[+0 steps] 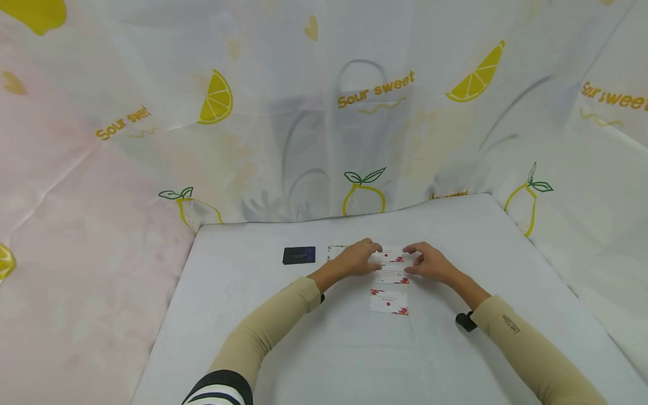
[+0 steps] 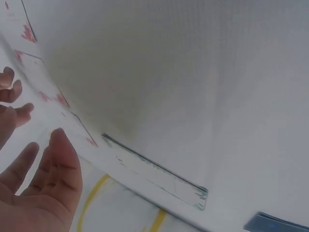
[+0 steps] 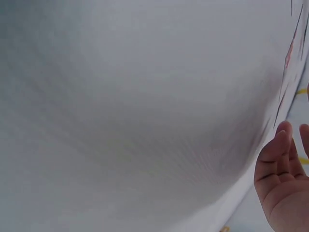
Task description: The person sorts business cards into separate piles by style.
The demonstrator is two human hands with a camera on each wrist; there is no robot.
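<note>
Three white cards with red leaf corners lie in a column: a far card (image 1: 391, 253), a middle card (image 1: 392, 274) and a near card (image 1: 388, 302). My left hand (image 1: 358, 257) is at the left side of the far and middle cards, its thumb and fingers apart and fingertips right at their edges. Across from it, my right hand (image 1: 430, 262) has its fingertips by the right edges of the same two cards. In the left wrist view, both the left hand (image 2: 48, 183) and the right hand (image 2: 12, 106) show relaxed, slightly bent fingers with nothing gripped.
A card with green leafy corners (image 2: 154, 171) lies left of the column, partly hidden by the left hand in the head view. Farther left sits a small stack of dark cards (image 1: 298, 255). A lemon-print curtain (image 1: 283, 140) hangs behind the white table (image 1: 324, 360).
</note>
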